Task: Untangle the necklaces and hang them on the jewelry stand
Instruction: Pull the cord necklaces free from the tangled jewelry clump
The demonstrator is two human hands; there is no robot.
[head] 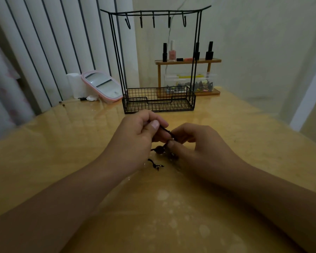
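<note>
A tangle of dark cord necklaces [160, 149] with dark beads lies between my hands on the wooden table [226, 161]. My left hand [135, 136] pinches a black cord between thumb and forefinger. My right hand [195, 141] pinches the same bundle just to the right, near a small pale bead. Loose cord ends [156, 165] with tiny beads trail onto the table below. The black wire jewelry stand [158, 57] stands just beyond my hands, its several hooks bare and its basket base holding nothing I can see.
Behind the stand is a small wooden shelf [188, 61] with nail polish bottles and a clear box of small items [190, 83]. A pink-rimmed mirror [102, 84] and a white roll [75, 84] lean at the back left. Vertical blinds fill the left wall.
</note>
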